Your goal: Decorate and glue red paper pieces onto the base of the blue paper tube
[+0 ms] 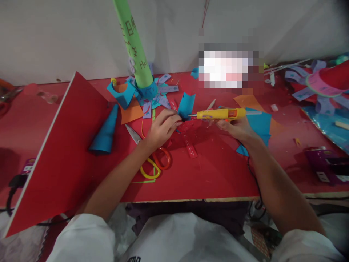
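My right hand (236, 128) is wrapped round a yellow hot glue gun (212, 114), its nozzle pointing left and a clear glue stick (253, 112) poking out of the rear. My left hand (165, 127) is closed, fingertips pinching the lower end of a folded blue paper piece (187, 103). The nozzle tip is close beside this paper; whether they touch I cannot tell. Beneath both hands lies a red paper strip with light writing (189, 145). Scissors with red and yellow handles (149, 169) rest by my left wrist.
A green paper tube (136, 47) stands on a flower-like paper base (163, 91). A red board (62, 156) leans at left beside a blue paper cone (106, 134). Blue paper (260, 125) lies behind my right hand. A black cord (253, 178) hangs over the table edge (191, 200).
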The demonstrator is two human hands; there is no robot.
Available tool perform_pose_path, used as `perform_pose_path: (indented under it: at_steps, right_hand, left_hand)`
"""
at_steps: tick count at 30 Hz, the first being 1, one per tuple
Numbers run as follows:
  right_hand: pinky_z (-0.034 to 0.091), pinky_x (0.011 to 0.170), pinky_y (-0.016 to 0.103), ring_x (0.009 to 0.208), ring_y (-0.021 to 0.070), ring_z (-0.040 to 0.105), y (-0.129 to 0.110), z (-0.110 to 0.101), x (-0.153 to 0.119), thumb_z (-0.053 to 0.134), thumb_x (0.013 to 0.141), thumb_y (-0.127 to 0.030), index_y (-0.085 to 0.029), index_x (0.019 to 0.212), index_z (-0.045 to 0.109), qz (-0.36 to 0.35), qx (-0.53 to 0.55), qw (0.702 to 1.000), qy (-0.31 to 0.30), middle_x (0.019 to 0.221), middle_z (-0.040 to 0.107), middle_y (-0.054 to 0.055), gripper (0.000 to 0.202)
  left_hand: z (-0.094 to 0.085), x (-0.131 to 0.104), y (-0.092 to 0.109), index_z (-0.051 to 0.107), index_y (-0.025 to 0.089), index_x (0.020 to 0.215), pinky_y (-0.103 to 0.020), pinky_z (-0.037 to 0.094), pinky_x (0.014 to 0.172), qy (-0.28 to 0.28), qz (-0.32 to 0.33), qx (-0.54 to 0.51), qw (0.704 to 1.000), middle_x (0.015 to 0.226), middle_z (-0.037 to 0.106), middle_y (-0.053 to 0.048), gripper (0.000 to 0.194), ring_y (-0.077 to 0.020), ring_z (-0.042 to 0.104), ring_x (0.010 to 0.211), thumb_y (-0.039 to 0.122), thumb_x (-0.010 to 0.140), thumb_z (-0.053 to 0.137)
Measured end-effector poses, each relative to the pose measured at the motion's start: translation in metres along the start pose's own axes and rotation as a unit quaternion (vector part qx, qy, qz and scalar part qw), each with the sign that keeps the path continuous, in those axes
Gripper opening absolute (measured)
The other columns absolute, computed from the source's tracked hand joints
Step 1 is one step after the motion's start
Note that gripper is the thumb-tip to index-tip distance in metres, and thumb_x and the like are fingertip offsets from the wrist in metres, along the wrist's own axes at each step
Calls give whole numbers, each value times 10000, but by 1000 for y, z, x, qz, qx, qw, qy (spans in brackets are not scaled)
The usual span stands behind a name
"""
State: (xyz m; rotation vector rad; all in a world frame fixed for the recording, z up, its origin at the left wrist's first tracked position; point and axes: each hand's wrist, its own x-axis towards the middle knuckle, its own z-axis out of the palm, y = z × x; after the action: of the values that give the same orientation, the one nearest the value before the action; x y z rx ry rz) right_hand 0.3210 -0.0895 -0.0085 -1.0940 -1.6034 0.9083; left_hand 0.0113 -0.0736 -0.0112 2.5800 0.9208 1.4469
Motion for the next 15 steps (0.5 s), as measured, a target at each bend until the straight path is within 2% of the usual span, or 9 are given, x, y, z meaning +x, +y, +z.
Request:
perform_pose_path:
  at_steps: [3, 9, 15]
  right_hand:
    - [638, 637, 372, 739, 224, 720, -2, 4, 0, 835, 765, -650, -271, 873, 765, 8, -8, 1000, -2, 812, 761, 29, 400]
    - [654, 648, 362, 754, 221, 727, -2, 12, 0, 864, 753, -548, -264, 933, 728, 35, 1, 999, 2, 830, 755, 29, 363]
    - [644, 687, 356, 786, 232, 741, -2, 10, 1, 906, 715, -571, -269, 922, 712, 41, 1, 999, -4, 861, 785, 36, 414]
  left_hand:
    - [-1, 1, 1, 727, 214, 1070, -341, 622, 880, -1, 2, 0, 1000, 1024, 715, -80, 289, -184, 714, 962, 390, 1116, 502]
    - [-3, 3, 4, 710, 220, 1113, -332, 608, 882, 13, 24, -29, 999, 1044, 710, -71, 208, -178, 699, 964, 310, 1108, 522]
    - [-3, 4, 3, 696, 214, 1126, -317, 605, 875, 15, 35, -26, 999, 1041, 700, -67, 167, -171, 688, 952, 287, 1098, 548]
